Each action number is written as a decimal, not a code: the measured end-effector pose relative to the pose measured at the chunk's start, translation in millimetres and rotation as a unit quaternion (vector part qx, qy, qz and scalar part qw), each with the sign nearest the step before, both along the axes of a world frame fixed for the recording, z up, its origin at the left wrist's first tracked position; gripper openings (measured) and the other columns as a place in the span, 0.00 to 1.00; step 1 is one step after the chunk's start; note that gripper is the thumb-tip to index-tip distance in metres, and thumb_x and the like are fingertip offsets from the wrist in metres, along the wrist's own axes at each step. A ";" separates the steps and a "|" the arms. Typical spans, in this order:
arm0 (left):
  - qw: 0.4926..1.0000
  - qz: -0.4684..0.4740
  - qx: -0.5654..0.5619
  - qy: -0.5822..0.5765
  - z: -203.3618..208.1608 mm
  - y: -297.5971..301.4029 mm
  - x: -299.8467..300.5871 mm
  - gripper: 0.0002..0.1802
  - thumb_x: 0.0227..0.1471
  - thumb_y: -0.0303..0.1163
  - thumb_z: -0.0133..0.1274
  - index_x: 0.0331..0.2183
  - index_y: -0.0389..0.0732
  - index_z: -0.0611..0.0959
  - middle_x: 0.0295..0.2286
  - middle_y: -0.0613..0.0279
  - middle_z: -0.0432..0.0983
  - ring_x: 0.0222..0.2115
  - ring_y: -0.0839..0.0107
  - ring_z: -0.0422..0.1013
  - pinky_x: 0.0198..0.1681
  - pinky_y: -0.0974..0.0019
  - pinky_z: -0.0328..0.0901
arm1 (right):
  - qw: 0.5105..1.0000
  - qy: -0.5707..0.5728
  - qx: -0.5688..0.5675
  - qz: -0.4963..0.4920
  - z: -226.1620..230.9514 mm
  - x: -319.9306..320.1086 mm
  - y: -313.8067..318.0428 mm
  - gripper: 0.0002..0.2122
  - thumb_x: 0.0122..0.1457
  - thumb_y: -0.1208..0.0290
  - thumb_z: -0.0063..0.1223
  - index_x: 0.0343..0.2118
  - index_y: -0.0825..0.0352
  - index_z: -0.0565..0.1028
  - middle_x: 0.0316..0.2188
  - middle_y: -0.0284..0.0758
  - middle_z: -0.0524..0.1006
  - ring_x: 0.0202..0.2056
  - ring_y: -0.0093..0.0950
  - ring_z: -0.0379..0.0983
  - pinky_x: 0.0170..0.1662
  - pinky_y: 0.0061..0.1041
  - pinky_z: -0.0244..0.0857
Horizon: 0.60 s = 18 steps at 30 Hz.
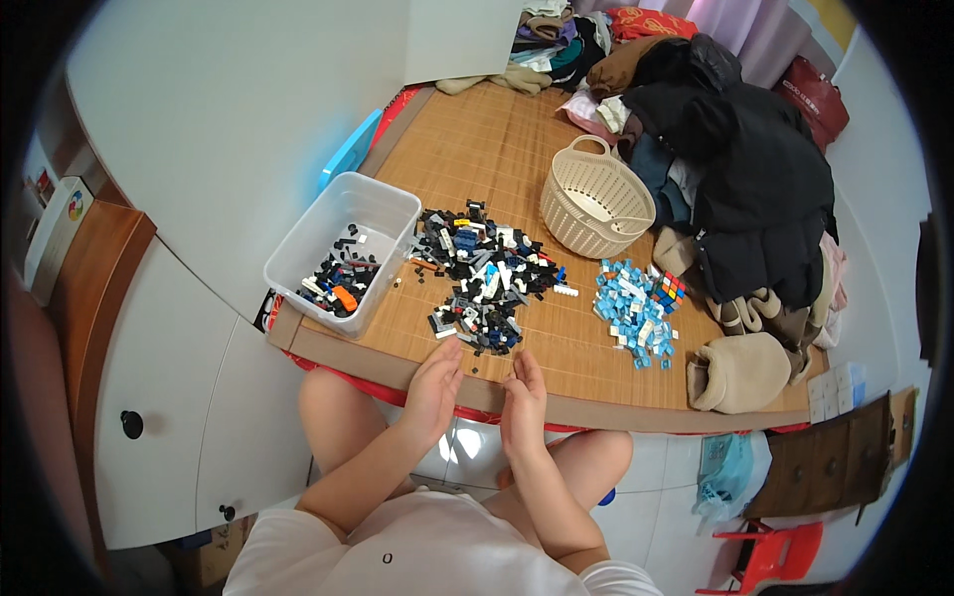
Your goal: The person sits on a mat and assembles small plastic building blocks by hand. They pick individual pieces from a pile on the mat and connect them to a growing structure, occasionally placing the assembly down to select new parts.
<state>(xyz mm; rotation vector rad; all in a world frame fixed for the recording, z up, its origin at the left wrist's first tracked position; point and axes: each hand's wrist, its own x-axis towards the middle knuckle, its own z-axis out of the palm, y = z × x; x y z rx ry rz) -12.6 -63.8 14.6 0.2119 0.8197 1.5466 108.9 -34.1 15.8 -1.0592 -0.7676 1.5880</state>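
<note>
My left hand (435, 385) and my right hand (524, 399) hover at the mat's front edge, palms turned toward each other with a gap between them. Both have their fingers stretched out and hold nothing. Just beyond the fingertips spreads a loose pile of small building bricks (487, 283), mostly black, grey and white, with a few blue, orange and yellow ones. To its left stands a clear plastic box (405, 217) with more bricks and an orange piece (345, 298) inside. Light blue and white tiles (633, 313) are heaped farther right.
A woven mat (477, 129) covers the raised surface. Behind the tiles stands a beige basket (596, 214); beside them lies a colourful puzzle cube (668, 291). Dark clothes (760, 189) and a beige fabric roll (740, 372) crowd the right side. A blue lid (350, 154) leans behind the box.
</note>
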 end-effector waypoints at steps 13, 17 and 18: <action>1.000 -0.012 -0.001 0.014 -2.0 14.6 8.7 0.30 0.53 0.28 0.39 0.55 0.29 0.53 0.56 0.53 0.49 0.58 0.68 0.46 0.59 0.64 0.39 | 0.998 -0.006 -0.004 0.059 -9.7 -19.5 11.9 0.30 0.48 0.84 0.38 0.57 0.75 0.48 0.59 0.44 0.50 0.61 0.32 0.43 0.59 0.26 0.41; 1.000 -0.011 0.009 0.014 -6.4 18.0 11.9 0.29 0.54 0.29 0.39 0.55 0.30 0.54 0.55 0.52 0.51 0.56 0.69 0.48 0.58 0.66 0.44 | 0.997 0.001 -0.037 0.068 -1.2 -21.6 9.7 0.30 0.48 0.84 0.39 0.57 0.76 0.48 0.58 0.44 0.49 0.60 0.32 0.42 0.59 0.26 0.41; 1.000 -0.015 0.010 0.011 -4.8 18.7 12.3 0.29 0.54 0.29 0.39 0.55 0.30 0.54 0.55 0.52 0.51 0.56 0.69 0.49 0.57 0.67 0.45 | 0.997 -0.003 -0.037 0.068 -0.4 -22.0 9.5 0.30 0.48 0.84 0.39 0.57 0.76 0.48 0.58 0.45 0.49 0.60 0.32 0.42 0.59 0.27 0.41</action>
